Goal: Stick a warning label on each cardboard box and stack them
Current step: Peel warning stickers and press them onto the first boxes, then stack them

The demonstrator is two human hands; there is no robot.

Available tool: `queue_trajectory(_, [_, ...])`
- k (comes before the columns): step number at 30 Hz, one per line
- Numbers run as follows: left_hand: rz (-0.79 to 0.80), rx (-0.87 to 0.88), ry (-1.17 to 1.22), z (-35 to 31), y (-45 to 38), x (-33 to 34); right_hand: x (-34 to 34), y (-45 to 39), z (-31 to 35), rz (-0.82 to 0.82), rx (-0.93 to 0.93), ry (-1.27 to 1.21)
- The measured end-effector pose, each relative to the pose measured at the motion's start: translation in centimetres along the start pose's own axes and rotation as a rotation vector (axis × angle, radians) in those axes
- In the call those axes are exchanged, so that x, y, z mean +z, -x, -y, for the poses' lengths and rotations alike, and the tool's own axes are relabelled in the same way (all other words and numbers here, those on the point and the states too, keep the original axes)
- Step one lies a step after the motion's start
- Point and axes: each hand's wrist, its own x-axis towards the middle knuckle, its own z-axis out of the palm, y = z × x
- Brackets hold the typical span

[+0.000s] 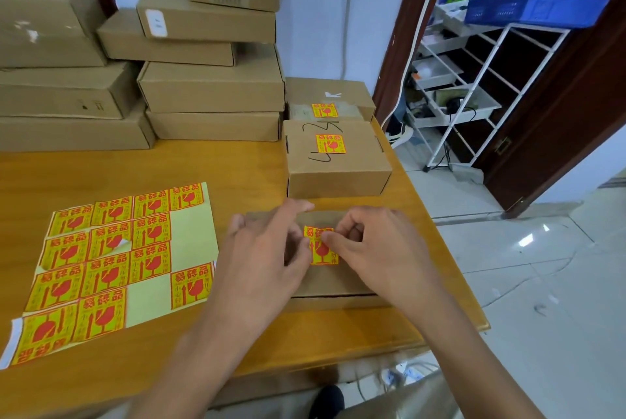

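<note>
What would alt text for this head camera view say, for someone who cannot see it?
Two hands, left hand and right hand, press a yellow-and-red warning label onto a flat cardboard box on a wooden table. A sheet of labels lies to the left; two labelled boxes sit behind, beside stacked plain boxes.

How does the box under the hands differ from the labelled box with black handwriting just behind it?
The box under the hands lies nearest the table's front edge, and both the left hand and right hand are on its label; the handwritten box sits farther back, untouched. The near box's visible top shows no writing, while the far one carries black scrawl around its label. Both are brown cardboard with a yellow-and-red label on top.
</note>
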Motion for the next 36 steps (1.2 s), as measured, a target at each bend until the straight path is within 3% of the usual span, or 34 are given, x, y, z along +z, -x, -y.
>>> queue_trajectory(15, [-0.035,-0.056,-0.051,1.2,0.2,0.8,0.2,-0.3,-0.2,-0.026,-0.007,0.033])
queue_trajectory(21, [0.067,-0.066,-0.038,2.1,-0.1,0.4,0.9,0.7,-0.6,-0.154,-0.245,0.112])
queue_trajectory(25, [0.123,-0.051,0.106,2.6,0.1,0.3,1.4,1.3,-2.3,-0.157,-0.42,0.074])
queue_trajectory(36, [0.152,-0.031,0.226,3.1,0.5,0.0,1.8,1.5,-4.0,-0.138,-0.438,-0.025])
